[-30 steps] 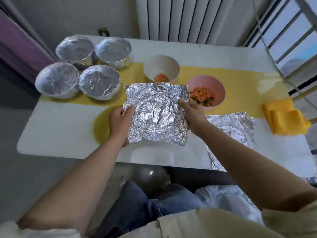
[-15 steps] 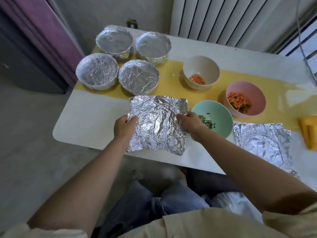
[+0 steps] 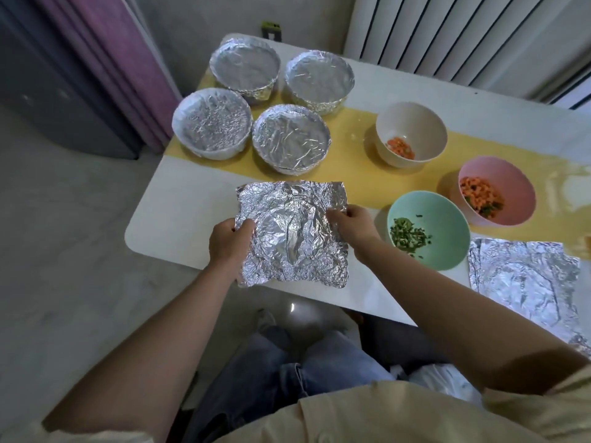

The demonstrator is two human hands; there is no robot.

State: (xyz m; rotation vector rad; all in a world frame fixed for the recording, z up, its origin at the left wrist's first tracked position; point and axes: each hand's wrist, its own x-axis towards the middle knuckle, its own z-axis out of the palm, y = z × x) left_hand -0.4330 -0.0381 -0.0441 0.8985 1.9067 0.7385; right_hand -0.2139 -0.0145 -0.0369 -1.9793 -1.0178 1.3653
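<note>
A crumpled square sheet of aluminium foil [image 3: 292, 231] with a round bowl imprint hangs over the near part of the white table [image 3: 179, 219]. My left hand [image 3: 228, 243] pinches its left edge. My right hand [image 3: 353, 227] pinches its right edge. To the right stands an uncovered green bowl [image 3: 447, 219] with chopped greens. Beyond it are a pink bowl [image 3: 515, 187] with orange and green bits and a beige bowl [image 3: 411, 126] with orange bits.
Several foil-covered bowls [image 3: 291, 140] stand together at the far left on a yellow runner [image 3: 355, 174]. Another foil sheet [image 3: 524, 282] lies flat at the table's right near edge. A purple curtain [image 3: 105, 59] hangs left; a radiator [image 3: 447, 36] behind.
Both hands lifted the foil sheet off the green bowl and carried it left toward the table's near edge, which uncovered the bowl. The view swung left.
</note>
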